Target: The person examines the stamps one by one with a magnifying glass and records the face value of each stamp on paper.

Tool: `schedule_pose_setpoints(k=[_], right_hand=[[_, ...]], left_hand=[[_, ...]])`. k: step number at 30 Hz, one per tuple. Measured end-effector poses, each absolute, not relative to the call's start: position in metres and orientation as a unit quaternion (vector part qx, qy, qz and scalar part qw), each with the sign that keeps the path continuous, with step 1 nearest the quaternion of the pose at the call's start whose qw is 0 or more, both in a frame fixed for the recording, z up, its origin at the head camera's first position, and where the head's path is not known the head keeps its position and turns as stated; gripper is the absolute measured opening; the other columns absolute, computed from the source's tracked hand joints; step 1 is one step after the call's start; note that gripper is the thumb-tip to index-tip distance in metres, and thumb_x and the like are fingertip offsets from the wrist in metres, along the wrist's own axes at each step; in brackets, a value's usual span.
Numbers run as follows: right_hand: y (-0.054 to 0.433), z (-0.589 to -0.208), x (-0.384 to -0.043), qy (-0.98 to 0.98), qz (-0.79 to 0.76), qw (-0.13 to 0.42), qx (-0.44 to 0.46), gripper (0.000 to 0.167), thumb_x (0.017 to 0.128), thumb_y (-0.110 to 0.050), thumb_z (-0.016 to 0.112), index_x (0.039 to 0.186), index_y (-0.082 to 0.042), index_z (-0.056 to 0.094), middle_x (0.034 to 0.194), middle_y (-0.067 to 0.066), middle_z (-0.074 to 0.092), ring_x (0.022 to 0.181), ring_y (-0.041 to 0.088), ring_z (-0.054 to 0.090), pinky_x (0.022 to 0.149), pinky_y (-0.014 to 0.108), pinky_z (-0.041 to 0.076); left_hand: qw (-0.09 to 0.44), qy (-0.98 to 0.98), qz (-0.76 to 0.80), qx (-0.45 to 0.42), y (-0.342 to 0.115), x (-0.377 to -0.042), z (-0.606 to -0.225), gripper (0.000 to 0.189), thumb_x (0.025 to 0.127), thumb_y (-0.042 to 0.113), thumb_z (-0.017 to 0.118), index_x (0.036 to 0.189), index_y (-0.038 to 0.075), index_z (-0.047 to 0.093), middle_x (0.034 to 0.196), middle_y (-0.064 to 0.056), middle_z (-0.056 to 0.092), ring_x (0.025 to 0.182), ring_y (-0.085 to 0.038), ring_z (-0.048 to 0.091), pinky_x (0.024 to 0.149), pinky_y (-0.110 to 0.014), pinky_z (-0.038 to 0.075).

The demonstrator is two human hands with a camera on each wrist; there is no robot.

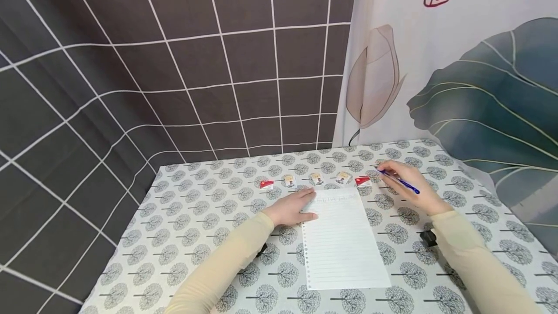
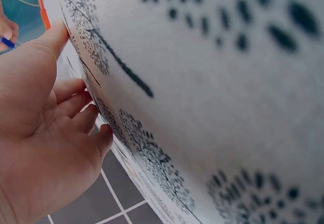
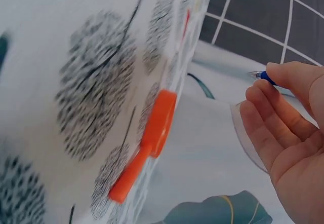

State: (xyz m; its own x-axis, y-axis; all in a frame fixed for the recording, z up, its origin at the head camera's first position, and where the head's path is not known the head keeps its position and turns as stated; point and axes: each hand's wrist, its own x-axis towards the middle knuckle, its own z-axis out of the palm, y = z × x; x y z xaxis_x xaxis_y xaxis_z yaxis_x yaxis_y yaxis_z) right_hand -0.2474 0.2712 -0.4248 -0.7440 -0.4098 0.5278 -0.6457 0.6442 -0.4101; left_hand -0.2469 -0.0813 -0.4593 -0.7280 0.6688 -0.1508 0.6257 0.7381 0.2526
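A lined sheet of paper point(image 1: 344, 246) with a punched left edge lies on the patterned tablecloth. Faint handwriting shows on its top lines. My left hand point(image 1: 293, 207) rests over the sheet's upper left edge, its fingers relaxed; in the left wrist view that hand point(image 2: 55, 117) is seen from the palm side. Off to the right of the paper, my right hand point(image 1: 410, 188) holds a blue pen point(image 1: 405, 184) between thumb and fingers. The right wrist view shows the pen's tip point(image 3: 256, 74) poking out past the thumb of my right hand point(image 3: 293, 117), raised over the cloth.
Beyond the paper stands a row of small items: a red and white one point(image 1: 267, 185) at the left, several yellowish ones point(image 1: 317, 179), and another red and white one point(image 1: 363, 181) at the right. An orange object point(image 3: 157, 122) lies on the cloth. Curtains point(image 1: 244, 57) hang behind.
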Motion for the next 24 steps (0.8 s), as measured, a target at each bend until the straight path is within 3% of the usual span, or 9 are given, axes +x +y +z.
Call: schedule_pose_setpoints(k=[4, 11, 14, 18, 24], right_hand=[[0.275, -0.428, -0.248, -0.901, 0.258, 0.178, 0.299, 0.019, 0.094, 0.001, 0.067, 0.11, -0.008, 0.066, 0.106, 0.01, 0.071, 0.09, 0.024, 0.068, 0.076, 0.041, 0.058], [0.282, -0.435, -0.248, -0.925, 0.237, 0.129, 0.266, 0.029, 0.091, 0.013, 0.058, 0.112, -0.005, 0.065, 0.111, 0.016, 0.07, 0.099, 0.037, 0.068, 0.086, 0.056, 0.056], [0.285, -0.439, -0.25, -0.929, 0.223, 0.126, 0.266, 0.026, 0.091, 0.01, 0.062, 0.11, -0.006, 0.066, 0.111, 0.016, 0.071, 0.1, 0.039, 0.068, 0.086, 0.057, 0.056], [0.287, -0.444, -0.253, -0.929, 0.194, 0.123, 0.289, 0.023, 0.087, 0.01, 0.066, 0.104, -0.007, 0.067, 0.101, 0.009, 0.071, 0.089, 0.029, 0.069, 0.079, 0.049, 0.059], [0.289, -0.444, -0.255, -0.94, 0.191, 0.042, 0.28, 0.024, 0.085, 0.004, 0.072, 0.104, -0.011, 0.067, 0.085, -0.003, 0.066, 0.074, 0.014, 0.063, 0.067, 0.039, 0.058]], left_hand=[[0.12, 0.925, 0.091, 0.349, -0.085, -0.249, -0.462, 0.078, 0.101, 0.052, 0.053, 0.159, 0.006, 0.029, 0.167, -0.007, 0.02, 0.153, -0.022, 0.019, 0.124, -0.035, 0.017], [0.129, 0.924, 0.105, 0.345, -0.085, -0.246, -0.457, 0.078, 0.101, 0.051, 0.054, 0.159, 0.007, 0.027, 0.167, -0.006, 0.018, 0.153, -0.021, 0.017, 0.125, -0.035, 0.015], [0.128, 0.923, 0.104, 0.347, -0.085, -0.246, -0.457, 0.078, 0.101, 0.051, 0.054, 0.159, 0.007, 0.027, 0.167, -0.007, 0.019, 0.153, -0.021, 0.018, 0.125, -0.035, 0.015], [0.123, 0.923, 0.098, 0.351, -0.084, -0.247, -0.459, 0.078, 0.101, 0.052, 0.053, 0.159, 0.006, 0.027, 0.167, -0.007, 0.02, 0.153, -0.022, 0.018, 0.124, -0.034, 0.015], [0.124, 0.924, 0.096, 0.35, -0.084, -0.248, -0.462, 0.079, 0.101, 0.052, 0.052, 0.159, 0.007, 0.026, 0.167, -0.007, 0.018, 0.153, -0.022, 0.017, 0.125, -0.035, 0.014]])
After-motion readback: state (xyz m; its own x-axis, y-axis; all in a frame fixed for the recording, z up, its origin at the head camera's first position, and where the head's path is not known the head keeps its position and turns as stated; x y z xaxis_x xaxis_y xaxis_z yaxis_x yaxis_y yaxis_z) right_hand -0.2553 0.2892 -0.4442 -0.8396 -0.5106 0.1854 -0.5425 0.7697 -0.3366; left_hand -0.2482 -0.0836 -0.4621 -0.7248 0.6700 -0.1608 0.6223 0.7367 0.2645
